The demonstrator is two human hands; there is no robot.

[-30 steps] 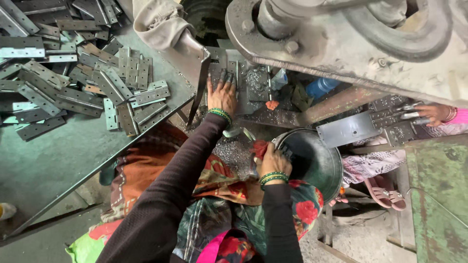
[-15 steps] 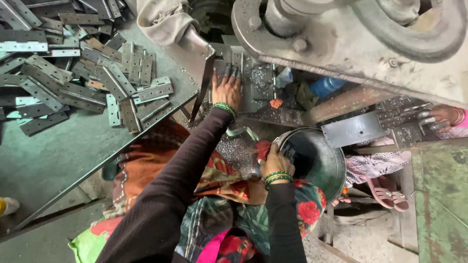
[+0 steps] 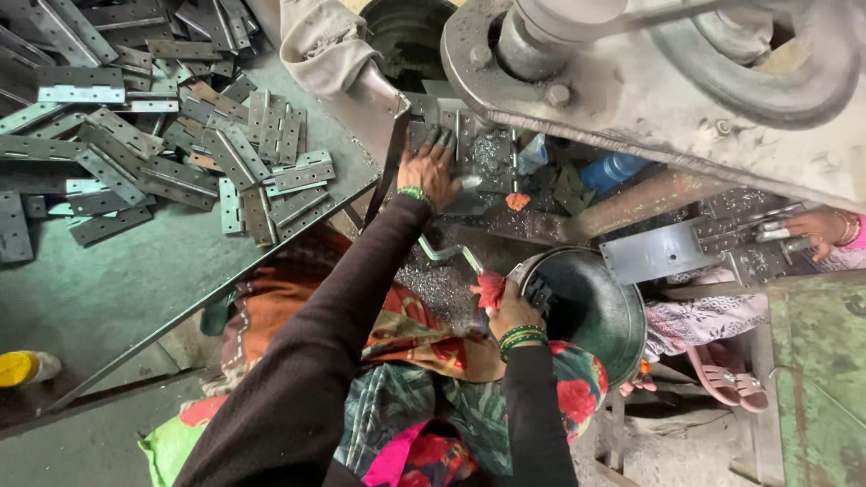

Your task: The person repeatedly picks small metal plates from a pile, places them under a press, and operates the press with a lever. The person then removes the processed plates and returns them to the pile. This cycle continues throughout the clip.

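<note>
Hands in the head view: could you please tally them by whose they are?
Wearer's hands: 2, left hand flat on the press, right hand gripping a red-wrapped handle
Co-worker's hand: 1
Total: 3

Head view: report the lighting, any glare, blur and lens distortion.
Head view: soft, even daylight, no hard shadows; pale glare on the metal plates and the press housing; the left hand and right hand look sharp, without motion blur; wide-angle bending at the edges, where the table rim slants; dark under the press.
</note>
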